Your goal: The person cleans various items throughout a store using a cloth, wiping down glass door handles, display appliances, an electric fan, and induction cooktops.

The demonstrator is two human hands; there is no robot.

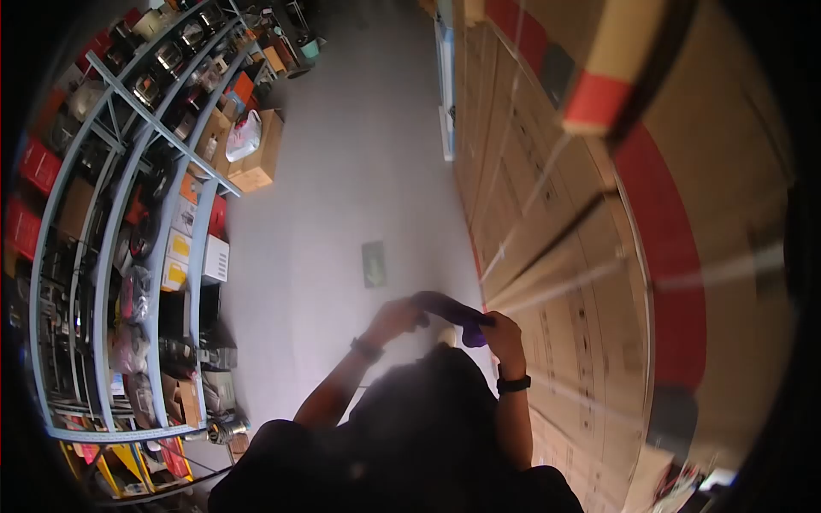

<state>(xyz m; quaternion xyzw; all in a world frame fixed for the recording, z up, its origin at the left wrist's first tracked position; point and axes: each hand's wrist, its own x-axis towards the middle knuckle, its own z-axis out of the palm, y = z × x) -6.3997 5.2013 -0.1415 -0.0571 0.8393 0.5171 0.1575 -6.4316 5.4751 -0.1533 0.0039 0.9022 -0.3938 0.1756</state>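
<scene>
A dark purple cloth (453, 309) is stretched in an arc between my two hands, in front of my body. My left hand (396, 319) is closed on its left end. At the other end, the fingers of my right hand (504, 334) pinch the cloth, and a brighter purple fold hangs beside them. Both hands are above the grey floor, with a band on each wrist. What exactly the cloth is made into cannot be made out.
On the left stands a metal shelf rack (128, 103) packed with appliances and boxes. A cardboard box (261, 158) with a white bag (245, 137) sits beside it. Tall stacked cartons (556, 256) line the right, close to my right arm. A green floor sign (374, 264) lies ahead.
</scene>
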